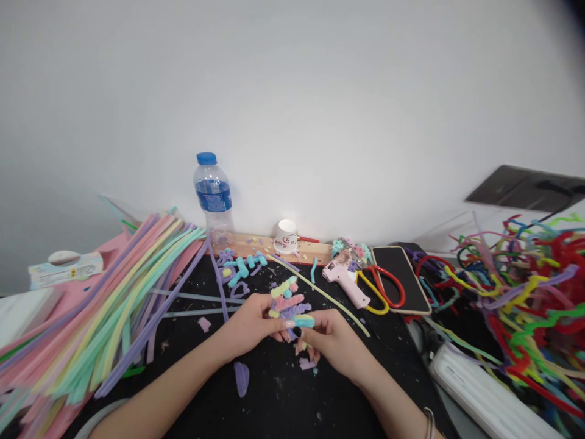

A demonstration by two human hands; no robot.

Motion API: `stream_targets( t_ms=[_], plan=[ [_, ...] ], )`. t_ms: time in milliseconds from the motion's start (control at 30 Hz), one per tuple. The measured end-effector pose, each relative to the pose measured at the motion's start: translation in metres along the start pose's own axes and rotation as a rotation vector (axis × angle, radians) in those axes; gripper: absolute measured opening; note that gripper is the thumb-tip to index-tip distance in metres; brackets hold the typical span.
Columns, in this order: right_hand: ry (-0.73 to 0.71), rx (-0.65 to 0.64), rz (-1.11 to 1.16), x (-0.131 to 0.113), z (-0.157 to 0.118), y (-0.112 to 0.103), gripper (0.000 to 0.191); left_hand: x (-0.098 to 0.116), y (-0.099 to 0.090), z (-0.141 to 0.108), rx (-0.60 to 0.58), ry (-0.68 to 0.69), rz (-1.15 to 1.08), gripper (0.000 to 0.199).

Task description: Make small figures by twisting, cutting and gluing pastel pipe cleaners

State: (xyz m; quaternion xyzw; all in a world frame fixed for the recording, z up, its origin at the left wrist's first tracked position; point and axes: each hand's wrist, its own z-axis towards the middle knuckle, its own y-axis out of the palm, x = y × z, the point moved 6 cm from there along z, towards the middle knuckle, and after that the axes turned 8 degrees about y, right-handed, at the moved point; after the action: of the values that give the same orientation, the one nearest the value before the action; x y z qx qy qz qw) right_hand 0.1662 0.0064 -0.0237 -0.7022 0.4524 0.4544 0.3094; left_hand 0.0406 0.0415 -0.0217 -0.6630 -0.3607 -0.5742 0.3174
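Both hands meet over the black mat (pixel 283 402) around a small pastel pipe-cleaner figure (pixel 290 308) in pink, purple, yellow and blue. My left hand (pixel 256 320) pinches its left side, thumb along the front. From the right, my right hand (pixel 326 335) has thumb and fingers closed on its blue and yellow part. Behind them lie blue and purple twisted pipe-cleaner pieces (pixel 242 268). A long pale yellow pipe cleaner (pixel 329 299) runs past my right hand. A flat purple pipe-cleaner loop (pixel 241 378) rests on the mat below my left forearm.
At left spreads a pile of long pastel pipe cleaners (pixel 132 292). A water bottle (pixel 212 195) and a paper cup (pixel 286 236) stand at the back. Right of centre are a pink glue gun (pixel 346 281), scissors (pixel 390 286) and a phone (pixel 402 277). Tangled coloured pipe cleaners (pixel 534 292) and a white power strip (pixel 484 390) lie far right.
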Motion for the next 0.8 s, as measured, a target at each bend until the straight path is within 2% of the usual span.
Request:
stream_targets(
  t_ms=[200,800],
  plan=[
    [0.029,0.04,0.0,0.0016,0.0014,-0.0022,0.018,-0.0005,-0.0006,0.0003,0.01,0.005,0.017,0.018],
    [0.008,0.026,-0.02,-0.0003,0.0006,0.0006,0.019,0.0045,0.0011,-0.0017,-0.007,0.012,0.028,0.017]
  ],
)
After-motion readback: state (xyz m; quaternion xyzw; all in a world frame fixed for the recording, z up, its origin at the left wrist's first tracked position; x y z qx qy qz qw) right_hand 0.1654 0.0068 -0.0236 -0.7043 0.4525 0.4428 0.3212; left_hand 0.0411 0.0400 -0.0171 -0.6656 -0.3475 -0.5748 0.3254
